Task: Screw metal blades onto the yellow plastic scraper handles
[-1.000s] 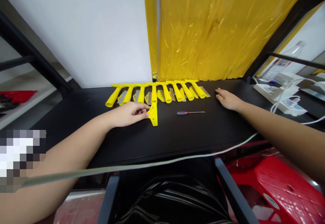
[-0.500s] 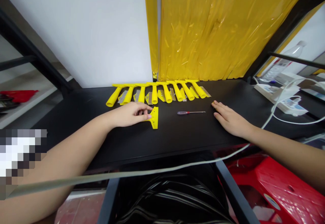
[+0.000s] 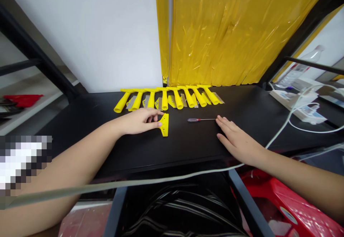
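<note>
your left hand [image 3: 143, 121] pinches a yellow scraper head [image 3: 165, 125] between thumb and fingers, nearer you than the row of yellow scraper handles [image 3: 164, 101]. your right hand [image 3: 238, 140], fingers extended, ungripped, is at the screwdriver's [image 3: 194, 120] tip; contact unclear.

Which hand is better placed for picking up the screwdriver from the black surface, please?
Probably the right hand: it appears to hold nothing and is right by the metal tip of the screwdriver. The left hand is occupied, holding a yellow tool.
</note>
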Demonstrator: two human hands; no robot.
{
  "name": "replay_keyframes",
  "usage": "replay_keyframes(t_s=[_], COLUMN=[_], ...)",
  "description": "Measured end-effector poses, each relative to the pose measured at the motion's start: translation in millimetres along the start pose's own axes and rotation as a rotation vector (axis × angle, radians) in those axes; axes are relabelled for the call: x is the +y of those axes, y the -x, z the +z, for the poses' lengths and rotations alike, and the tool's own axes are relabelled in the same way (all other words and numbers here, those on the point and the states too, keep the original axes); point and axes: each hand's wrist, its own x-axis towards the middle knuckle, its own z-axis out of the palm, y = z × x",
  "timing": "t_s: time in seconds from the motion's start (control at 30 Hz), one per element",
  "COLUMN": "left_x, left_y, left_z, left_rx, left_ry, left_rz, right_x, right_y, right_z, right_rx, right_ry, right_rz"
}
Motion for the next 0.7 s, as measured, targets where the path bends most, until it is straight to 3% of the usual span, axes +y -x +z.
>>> replay_keyframes(t_s=[0.33,0.57,0.7], left_x=[3,5,10], left_y=[-1,0,-1], left_z=[3,3,5], left_rx=[0.018,-0.003,0.057], left_ry=[-0.062,-0.089,-0.143], left_rz=[0.044,0.035,0.096], right_x=[-39,-46,-49], right_y=[-10,-27,-35], right_z=[-3,-3,-3], right_rx=[-0.052,-0.108,-0.129], right_ry=[-0.062,-0.106,-0.112], right_rz=[-0.137,-0.185,-0.212])
